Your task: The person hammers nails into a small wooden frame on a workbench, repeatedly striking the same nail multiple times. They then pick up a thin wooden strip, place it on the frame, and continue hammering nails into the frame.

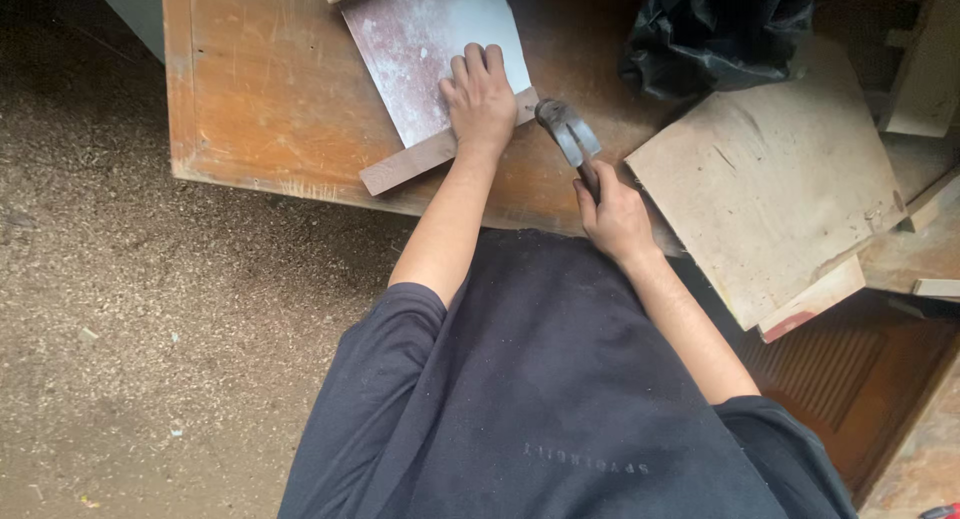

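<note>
My left hand (480, 99) presses flat on a narrow wooden strip (405, 165) that lies along the near edge of a pale, dusty board (415, 49) on a brown wooden workbench (270, 89). My right hand (612, 219) grips the handle of a metal claw hammer (565, 129). The hammer's head sits just right of the strip's end, close to my left hand's fingers.
A black plastic bag (715, 29) lies at the bench's back right. A large light plywood square (770, 174) rests on stacked boards to the right. Sawdust covers the floor (150, 329) on the left. A dark ribbed wooden panel (850, 379) stands at lower right.
</note>
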